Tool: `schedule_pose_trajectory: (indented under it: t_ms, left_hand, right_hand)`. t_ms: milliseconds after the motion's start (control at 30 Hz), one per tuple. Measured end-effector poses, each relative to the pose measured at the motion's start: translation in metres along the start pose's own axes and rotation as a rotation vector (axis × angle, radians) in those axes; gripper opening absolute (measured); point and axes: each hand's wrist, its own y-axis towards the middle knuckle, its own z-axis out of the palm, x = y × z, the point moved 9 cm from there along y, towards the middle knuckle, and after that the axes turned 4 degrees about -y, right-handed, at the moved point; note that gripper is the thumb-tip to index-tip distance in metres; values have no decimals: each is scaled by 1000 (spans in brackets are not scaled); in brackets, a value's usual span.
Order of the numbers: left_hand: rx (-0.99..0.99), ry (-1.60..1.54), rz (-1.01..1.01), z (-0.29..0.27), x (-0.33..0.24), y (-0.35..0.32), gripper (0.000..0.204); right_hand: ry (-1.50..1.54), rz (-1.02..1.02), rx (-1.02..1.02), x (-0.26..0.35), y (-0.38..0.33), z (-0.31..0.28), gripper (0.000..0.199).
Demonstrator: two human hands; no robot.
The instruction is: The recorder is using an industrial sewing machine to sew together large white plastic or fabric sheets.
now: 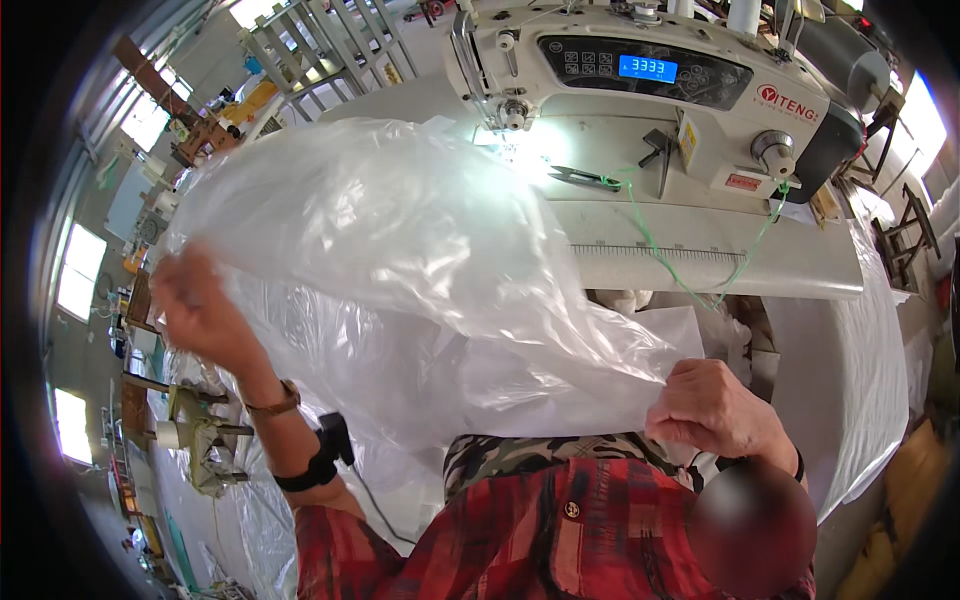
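A large clear plastic sheet billows across my lap and up over the left part of the sewing machine's table. At its right end, my right hand is closed around a gathered corner of the sheet. My left hand is raised beside the sheet's left edge. Motion smears its fingers, so whether they grip the plastic does not show. Behind the sheet stands an industrial sewing machine with a lit display. Its bright lamp glares at the needle area, which I cannot make out.
Black thread snips lie on the machine bed, with green thread trailing over the table's front edge. A printed ruler runs along that edge. More plastic sheeting hangs at the right. A metal rack stands behind, and a stool at the left.
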Motion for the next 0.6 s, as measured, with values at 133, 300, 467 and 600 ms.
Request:
schedule_pose_trajectory:
  t_ms: [133, 300, 467, 600]
  left_hand:
    - [815, 119, -206, 81, 48, -92, 21]
    - [829, 37, -424, 77, 64, -133, 18]
    - [940, 120, -537, 82, 58, -149, 16]
    - [921, 71, -491, 83, 48, -147, 16]
  right_hand:
    - [-9, 364, 132, -54, -18, 35, 13]
    - [33, 649, 398, -84, -55, 69, 23]
    - [-170, 515, 479, -54, -38, 63, 17]
    - [-121, 82, 94, 1, 15, 17, 17]
